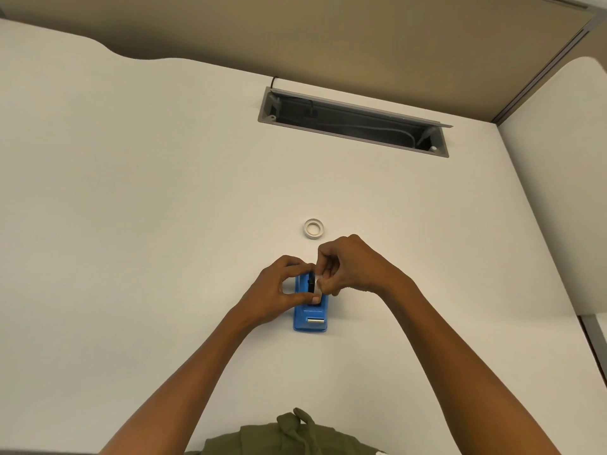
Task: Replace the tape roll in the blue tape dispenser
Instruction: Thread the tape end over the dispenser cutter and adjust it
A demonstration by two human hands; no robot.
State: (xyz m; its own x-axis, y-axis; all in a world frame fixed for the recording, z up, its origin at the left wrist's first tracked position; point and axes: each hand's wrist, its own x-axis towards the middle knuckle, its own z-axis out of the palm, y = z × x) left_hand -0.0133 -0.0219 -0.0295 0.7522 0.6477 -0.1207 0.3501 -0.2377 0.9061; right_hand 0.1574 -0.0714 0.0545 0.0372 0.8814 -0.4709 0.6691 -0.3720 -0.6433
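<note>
The blue tape dispenser (310,315) stands on the white desk (164,224) with its metal cutter toward me. My left hand (279,290) curls around its left side, thumb and forefinger arched over the top, thumb tip on the blue body. My right hand (348,267) pinches a pale tape roll on a black hub (312,284) at the dispenser's well. My fingers hide most of the roll. A second white tape roll (313,228) lies flat on the desk just beyond my hands.
An open grey cable tray (353,121) with cords inside is set into the desk's far side. A tan partition wall (328,34) runs behind it. Another desk panel (565,192) stands to the right.
</note>
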